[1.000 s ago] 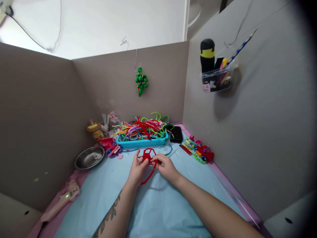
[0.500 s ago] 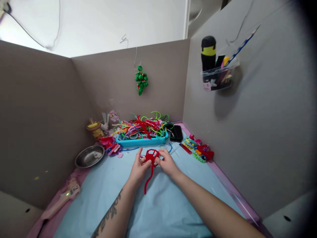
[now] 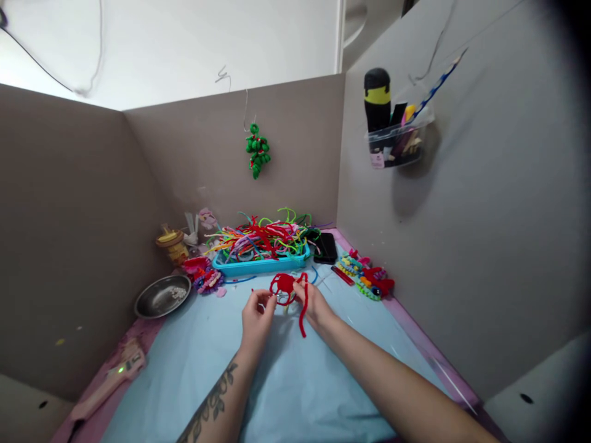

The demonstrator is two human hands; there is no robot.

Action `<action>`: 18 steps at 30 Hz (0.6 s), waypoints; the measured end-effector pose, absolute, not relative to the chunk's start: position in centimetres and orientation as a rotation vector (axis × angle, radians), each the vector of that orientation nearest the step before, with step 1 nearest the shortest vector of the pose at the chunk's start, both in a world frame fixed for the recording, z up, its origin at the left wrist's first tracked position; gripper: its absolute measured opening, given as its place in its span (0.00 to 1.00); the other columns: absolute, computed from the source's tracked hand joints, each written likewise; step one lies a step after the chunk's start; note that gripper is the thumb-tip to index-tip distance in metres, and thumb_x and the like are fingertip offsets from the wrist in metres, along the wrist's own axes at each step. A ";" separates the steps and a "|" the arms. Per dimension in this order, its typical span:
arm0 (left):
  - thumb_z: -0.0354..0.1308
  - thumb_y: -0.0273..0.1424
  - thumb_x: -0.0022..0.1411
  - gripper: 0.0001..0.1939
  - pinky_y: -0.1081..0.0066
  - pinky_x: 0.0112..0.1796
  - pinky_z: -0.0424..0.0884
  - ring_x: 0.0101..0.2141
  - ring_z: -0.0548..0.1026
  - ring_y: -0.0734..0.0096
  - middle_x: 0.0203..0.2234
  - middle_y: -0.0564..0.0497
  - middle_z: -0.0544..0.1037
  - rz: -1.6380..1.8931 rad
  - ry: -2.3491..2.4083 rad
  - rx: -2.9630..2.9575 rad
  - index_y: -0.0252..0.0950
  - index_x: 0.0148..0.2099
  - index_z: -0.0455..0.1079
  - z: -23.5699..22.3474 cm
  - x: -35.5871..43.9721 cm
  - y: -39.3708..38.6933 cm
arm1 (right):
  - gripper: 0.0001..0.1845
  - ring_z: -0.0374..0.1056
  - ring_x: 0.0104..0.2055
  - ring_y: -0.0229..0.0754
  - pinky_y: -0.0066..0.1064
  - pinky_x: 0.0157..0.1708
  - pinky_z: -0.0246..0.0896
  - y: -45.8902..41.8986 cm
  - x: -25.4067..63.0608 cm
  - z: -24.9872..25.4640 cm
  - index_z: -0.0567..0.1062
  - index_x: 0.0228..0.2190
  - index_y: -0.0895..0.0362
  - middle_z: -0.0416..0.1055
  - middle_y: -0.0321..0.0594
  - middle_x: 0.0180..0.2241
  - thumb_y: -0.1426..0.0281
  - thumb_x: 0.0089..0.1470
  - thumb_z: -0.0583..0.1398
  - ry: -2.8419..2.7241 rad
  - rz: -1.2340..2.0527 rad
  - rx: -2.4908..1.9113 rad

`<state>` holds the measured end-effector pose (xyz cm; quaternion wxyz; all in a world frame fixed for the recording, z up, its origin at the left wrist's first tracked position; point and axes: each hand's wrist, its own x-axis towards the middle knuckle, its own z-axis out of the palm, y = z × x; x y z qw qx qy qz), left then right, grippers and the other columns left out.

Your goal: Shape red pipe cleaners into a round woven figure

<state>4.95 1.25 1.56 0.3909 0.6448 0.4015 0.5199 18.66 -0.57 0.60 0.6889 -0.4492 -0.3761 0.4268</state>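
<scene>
A red pipe-cleaner piece (image 3: 285,283), with loops around a dense middle, is held above the blue-covered table. My right hand (image 3: 314,306) is closed, pinching its right side, and a loose red tail hangs down in front of those fingers. Close by on the left, my left hand (image 3: 258,312) is closed with thumb and fingers together. A small silvery metal tool (image 3: 281,298) juts from its fingertips toward the lower loops; its kind is too small to tell, and most of it is hidden by the hand.
Behind the hands stands a blue tray (image 3: 258,267) heaped with pipe cleaners. A metal bowl (image 3: 148,301) with small white bits and a pink glue gun (image 3: 111,381) lie left. Colourful pipe-cleaner figures (image 3: 369,277) and a black phone (image 3: 325,248) are right. Partition walls enclose the table.
My left hand has drawn off the red piece, leaving my right hand holding it. The red tail has swung to the right side. The view has shifted slightly.
</scene>
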 end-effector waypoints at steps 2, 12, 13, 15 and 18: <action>0.59 0.36 0.52 0.10 0.74 0.29 0.64 0.27 0.69 0.72 0.28 0.51 0.73 1.299 1.006 1.735 0.36 0.35 0.67 1.7 5.4 0.5 | 0.20 0.63 0.27 0.39 0.30 0.30 0.59 -0.7 18.3 0.7 0.69 0.25 0.59 0.67 0.36 0.22 0.53 0.44 0.60 -0.825 0.959 -1.005; 0.58 0.33 0.52 0.06 0.73 0.31 0.64 0.26 0.68 0.72 0.24 0.54 0.70 1.419 1.093 1.844 0.37 0.31 0.65 1.7 5.6 0.0 | 0.15 0.64 0.28 0.38 0.29 0.31 0.59 -1.5 16.0 0.8 0.68 0.25 0.58 0.68 0.38 0.25 0.58 0.48 0.56 -0.870 1.035 -0.942; 0.58 0.33 0.52 0.06 0.74 0.30 0.64 0.26 0.68 0.72 0.24 0.54 0.69 1.420 1.078 1.812 0.37 0.31 0.64 1.7 5.6 0.0 | 0.15 0.64 0.28 0.38 0.29 0.31 0.59 -1.4 15.9 0.5 0.68 0.25 0.58 0.68 0.37 0.25 0.58 0.48 0.57 -0.857 1.042 -0.955; 0.58 0.33 0.52 0.07 0.74 0.29 0.64 0.25 0.68 0.73 0.23 0.55 0.69 1.410 1.051 1.743 0.37 0.30 0.63 1.6 5.6 0.1 | 0.14 0.63 0.29 0.37 0.30 0.32 0.59 -1.0 15.9 -0.2 0.68 0.26 0.59 0.68 0.37 0.25 0.59 0.49 0.56 -0.832 1.052 -0.984; 0.57 0.34 0.53 0.08 0.74 0.28 0.64 0.25 0.68 0.73 0.22 0.55 0.68 1.393 1.048 1.714 0.37 0.29 0.62 1.5 5.6 0.1 | 0.12 0.63 0.28 0.37 0.29 0.31 0.58 -0.8 16.0 -0.6 0.67 0.26 0.58 0.67 0.36 0.25 0.61 0.49 0.55 -0.813 1.013 -1.029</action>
